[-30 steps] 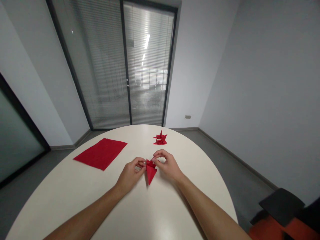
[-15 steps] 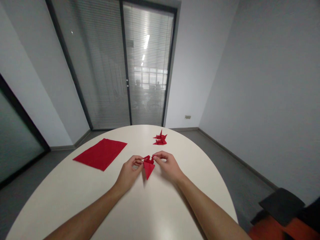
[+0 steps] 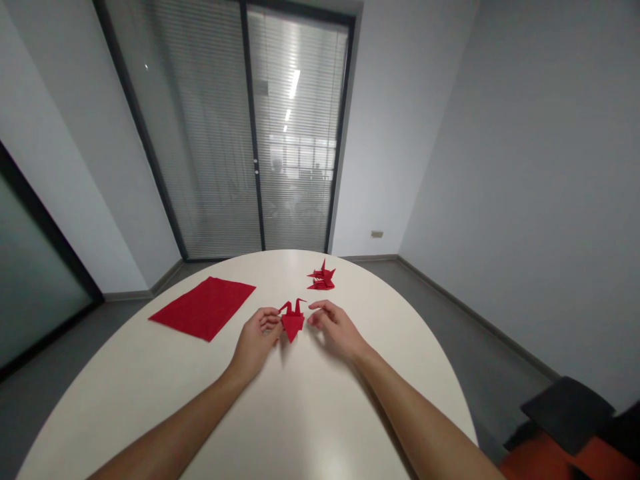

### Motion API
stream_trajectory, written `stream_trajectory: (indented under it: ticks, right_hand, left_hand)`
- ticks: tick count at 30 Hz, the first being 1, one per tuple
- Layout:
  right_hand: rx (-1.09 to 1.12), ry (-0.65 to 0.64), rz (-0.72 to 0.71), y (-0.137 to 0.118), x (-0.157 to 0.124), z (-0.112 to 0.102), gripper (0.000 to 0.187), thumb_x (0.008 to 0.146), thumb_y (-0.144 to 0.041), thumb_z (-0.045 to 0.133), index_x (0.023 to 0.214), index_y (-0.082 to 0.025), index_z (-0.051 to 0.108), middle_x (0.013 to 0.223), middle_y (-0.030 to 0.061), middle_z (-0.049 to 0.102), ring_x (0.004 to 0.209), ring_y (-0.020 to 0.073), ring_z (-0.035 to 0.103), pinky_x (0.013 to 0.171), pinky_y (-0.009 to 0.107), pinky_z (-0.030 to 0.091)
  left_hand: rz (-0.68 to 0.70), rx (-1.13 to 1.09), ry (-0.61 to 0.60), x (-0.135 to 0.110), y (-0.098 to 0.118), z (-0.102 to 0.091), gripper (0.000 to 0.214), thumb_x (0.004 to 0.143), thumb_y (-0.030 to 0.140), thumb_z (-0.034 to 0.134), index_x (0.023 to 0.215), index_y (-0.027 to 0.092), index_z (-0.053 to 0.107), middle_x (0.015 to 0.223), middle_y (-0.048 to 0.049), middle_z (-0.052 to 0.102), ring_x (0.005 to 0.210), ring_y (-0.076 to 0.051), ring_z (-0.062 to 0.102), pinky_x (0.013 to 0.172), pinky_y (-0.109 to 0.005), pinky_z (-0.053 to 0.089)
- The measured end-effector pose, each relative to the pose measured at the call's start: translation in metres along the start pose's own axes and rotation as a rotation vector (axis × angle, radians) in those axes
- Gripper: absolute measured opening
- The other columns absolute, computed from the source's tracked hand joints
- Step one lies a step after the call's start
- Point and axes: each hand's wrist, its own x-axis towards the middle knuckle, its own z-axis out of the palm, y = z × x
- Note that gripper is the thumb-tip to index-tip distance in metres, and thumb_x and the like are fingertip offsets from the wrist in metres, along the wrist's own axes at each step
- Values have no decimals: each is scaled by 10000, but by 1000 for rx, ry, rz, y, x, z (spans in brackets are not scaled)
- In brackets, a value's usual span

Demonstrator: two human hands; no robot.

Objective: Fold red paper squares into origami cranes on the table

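Observation:
A folded red origami crane [image 3: 292,322] is pinched at its left side by my left hand [image 3: 256,340], above the middle of the white table. Two thin points stick up from its top, each bent at the tip, and a triangular flap points down toward me. My right hand [image 3: 338,330] is just right of the crane, apart from it, with thumb and forefinger spread and nothing between them. Beyond my right hand, a small cluster of folded red paper pieces [image 3: 323,279] lies near the table's far edge.
A flat sheet of red paper [image 3: 204,310] lies on the left of the round white table [image 3: 260,427]. Glass panels with blinds [image 3: 220,167] stand past the far edge. At the lower right is a black and orange chair [image 3: 565,427].
My right hand has let go of the crane and its fingers have parted. The crane has turned slightly in my left hand, so both upper points now show.

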Motion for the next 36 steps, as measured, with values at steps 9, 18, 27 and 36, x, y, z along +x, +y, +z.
stream_trajectory:
  ticks: [9, 18, 27, 36]
  right_hand:
    - [105, -107, 53, -6, -5, 15, 413, 829, -499, 694, 1065, -165, 631, 761, 21, 696, 703, 161, 634, 706, 294, 465]
    - [108, -91, 4, 0, -1, 14, 339, 822, -495, 685, 851, -157, 684, 699, 8, 674, 628, 139, 578, 642, 272, 451]
    - [77, -91, -12, 1, 0, 9, 287, 802, -250, 648, 1079, -183, 672, 935, 50, 732, 816, 170, 664, 734, 292, 484]
    - [58, 61, -56, 0, 2, 12, 220, 715, -230, 675, 899, -205, 557, 766, -7, 640, 694, 153, 603, 646, 271, 452]
  left_hand:
    - [-26, -37, -36, 0, -3, 1, 362, 698, 395, 713, 949, 171, 582, 791, -25, 666, 691, -165, 637, 521, -232, 492]
    - [-66, -45, -76, 0, -2, 2, 401, 653, 350, 742, 976, 162, 597, 825, -31, 681, 622, -131, 626, 540, -231, 488]
    - [-104, -82, -40, 1, -2, 0, 425, 650, 380, 756, 964, 163, 568, 779, -29, 684, 612, -147, 635, 521, -236, 470]
    - [-16, -34, -38, 3, -9, 0, 389, 709, 377, 732, 992, 171, 563, 833, -45, 697, 717, -176, 681, 646, -284, 515]
